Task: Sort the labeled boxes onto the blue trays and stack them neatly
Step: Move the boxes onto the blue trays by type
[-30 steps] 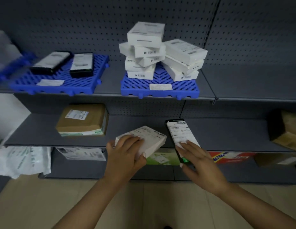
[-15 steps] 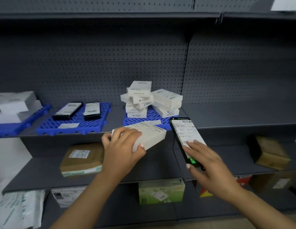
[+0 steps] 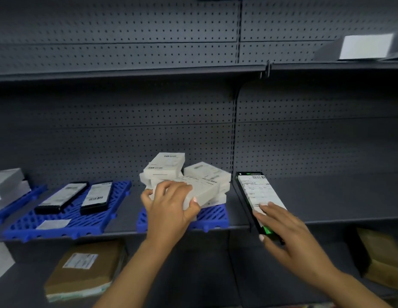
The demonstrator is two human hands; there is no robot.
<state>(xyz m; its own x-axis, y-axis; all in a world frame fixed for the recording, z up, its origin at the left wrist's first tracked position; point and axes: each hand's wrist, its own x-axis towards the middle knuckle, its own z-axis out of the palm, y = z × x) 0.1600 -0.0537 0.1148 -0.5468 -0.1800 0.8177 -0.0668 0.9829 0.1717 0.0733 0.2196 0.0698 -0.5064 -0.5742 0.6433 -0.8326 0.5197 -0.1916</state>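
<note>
My left hand [image 3: 169, 207] grips a white labeled box [image 3: 202, 190] and holds it just in front of the pile of white boxes [image 3: 164, 167] on the middle blue tray [image 3: 215, 218]. My right hand [image 3: 282, 227] holds a black phone [image 3: 258, 196] with a label page on its screen, to the right of that tray. Two black labeled boxes [image 3: 62, 197] [image 3: 96, 196] lie flat on the left blue tray [image 3: 60, 227], beside a white slip [image 3: 53, 224].
A third blue tray [image 3: 18, 203] at the far left carries white boxes [image 3: 7, 183]. On the shelf below sit a brown parcel [image 3: 82, 270] and a brown box [image 3: 382, 256]. A white box [image 3: 366, 46] stands on the upper shelf, right. Grey pegboard backs the shelves.
The view has tilted upward. My left hand has lifted the white box from the lower shelf level up to the pile on the middle tray. My right hand rose with the phone.
</note>
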